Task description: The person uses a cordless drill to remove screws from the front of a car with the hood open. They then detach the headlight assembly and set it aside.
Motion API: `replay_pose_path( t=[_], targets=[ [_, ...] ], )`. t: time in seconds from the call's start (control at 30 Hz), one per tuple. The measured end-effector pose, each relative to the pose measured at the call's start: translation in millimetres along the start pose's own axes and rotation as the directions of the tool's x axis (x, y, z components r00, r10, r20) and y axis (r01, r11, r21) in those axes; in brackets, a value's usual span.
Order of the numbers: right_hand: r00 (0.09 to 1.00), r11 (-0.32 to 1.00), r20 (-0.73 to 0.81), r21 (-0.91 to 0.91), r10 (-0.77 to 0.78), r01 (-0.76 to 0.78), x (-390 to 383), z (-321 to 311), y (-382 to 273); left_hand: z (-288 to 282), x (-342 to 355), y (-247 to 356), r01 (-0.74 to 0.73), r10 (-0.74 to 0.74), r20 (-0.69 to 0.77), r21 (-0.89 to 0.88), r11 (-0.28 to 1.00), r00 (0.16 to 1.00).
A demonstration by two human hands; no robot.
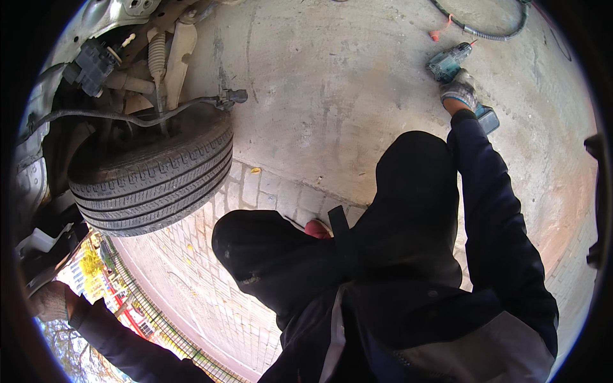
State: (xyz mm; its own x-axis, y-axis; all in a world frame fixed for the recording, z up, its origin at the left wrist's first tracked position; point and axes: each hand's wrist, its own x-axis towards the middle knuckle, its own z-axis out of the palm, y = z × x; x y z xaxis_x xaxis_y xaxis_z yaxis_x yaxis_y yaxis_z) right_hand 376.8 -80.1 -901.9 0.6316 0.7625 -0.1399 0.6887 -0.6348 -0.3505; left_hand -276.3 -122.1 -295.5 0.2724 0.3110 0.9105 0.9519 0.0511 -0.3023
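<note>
At the upper right, my right hand (461,90), in a grey and white work glove, is closed around the handle of a teal and black cordless drill (449,62). The drill lies along the concrete, its thin bit pointing toward the far right and its battery (488,119) beside my wrist. Far to the left, my left hand (51,301) is raised against the dark edge of the vehicle body (64,252). The dim picture rim hides most of its fingers. Between that hand and the exposed suspension is a black tyre (156,175).
A dark cable (137,120) with a connector (231,97) stretches over the tyre. Above it are a ribbed boot (156,54) and a black module (96,67). A hose (491,36) with a red cap (435,36) lies far right. Paving bricks (274,198) border the concrete.
</note>
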Motion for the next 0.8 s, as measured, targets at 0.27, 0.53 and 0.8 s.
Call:
replay_pose_path(
  t=[0.27, 0.53, 0.8],
  targets=[
    [1.000, 0.999, -0.030, 0.041, -0.004, 0.005, -2.6, -0.1, -0.7, -5.4, -6.2, 30.0, -0.046, 0.053, -0.059, 0.109, 0.993, 0.997],
    [0.998, 0.996, -0.046, 0.076, 0.041, -0.037, 0.1, 9.1, 2.3, -25.0, -18.7, 91.7, 0.278, -0.277, 0.032, -0.144, 0.950, 0.960],
    [0.995, 0.989, -0.101, 0.145, 0.008, 0.006, 18.7, 48.0, 26.4, -44.4, -54.0, 152.7, 0.366, -0.495, -0.068, -0.588, 0.721, 0.866]
  ],
)
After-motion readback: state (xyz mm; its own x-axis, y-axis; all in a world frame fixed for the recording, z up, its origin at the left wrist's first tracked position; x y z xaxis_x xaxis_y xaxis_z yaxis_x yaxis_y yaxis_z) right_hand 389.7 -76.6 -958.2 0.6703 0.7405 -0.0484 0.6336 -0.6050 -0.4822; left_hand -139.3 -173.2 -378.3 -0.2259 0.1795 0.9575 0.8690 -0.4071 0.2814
